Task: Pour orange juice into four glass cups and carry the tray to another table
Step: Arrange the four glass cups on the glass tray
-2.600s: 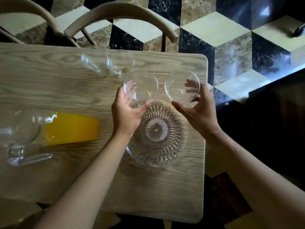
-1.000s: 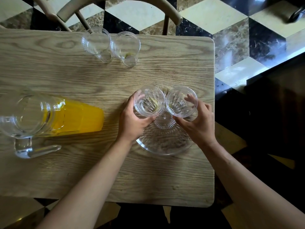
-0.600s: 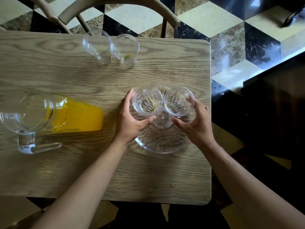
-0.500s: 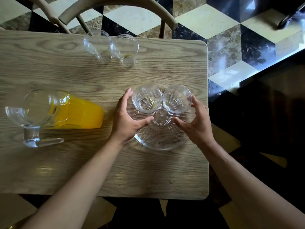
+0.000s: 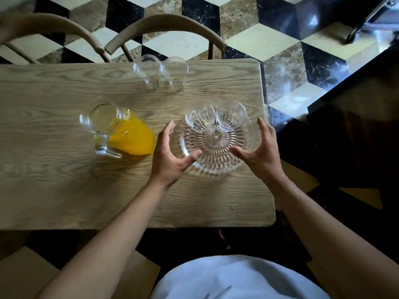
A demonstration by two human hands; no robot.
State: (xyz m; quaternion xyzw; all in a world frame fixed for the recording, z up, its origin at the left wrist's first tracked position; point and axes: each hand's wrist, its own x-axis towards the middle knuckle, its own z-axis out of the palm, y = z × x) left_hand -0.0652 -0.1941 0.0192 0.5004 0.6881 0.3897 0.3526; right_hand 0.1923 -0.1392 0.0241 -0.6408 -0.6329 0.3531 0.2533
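Left hand (image 5: 167,157) grip released, right hand (image 5: 260,155) grip released; two cups (image 5: 200,121) on tray (image 5: 216,162)

A round ribbed clear-glass tray (image 5: 213,156) lies near the right end of a rectangular pale wooden table (image 5: 64,190), and two clear glass cups (image 5: 200,121) (image 5: 231,118) stand side by side on it at about 11 and 1 o'clock, rims just touching. Two more clear glass cups (image 5: 148,70) (image 5: 176,71) stand together on the table at 11 o'clock from the tray, by the far edge, with two curved wooden chair backs (image 5: 166,24) (image 5: 43,26) behind that edge. A handled clear-glass pitcher of orange juice (image 5: 121,132) stands at 9 o'clock from the tray, the left hand (image 5: 170,156) between them at the tray's 8 o'clock and the right hand (image 5: 261,152) at its 3 to 4 o'clock.
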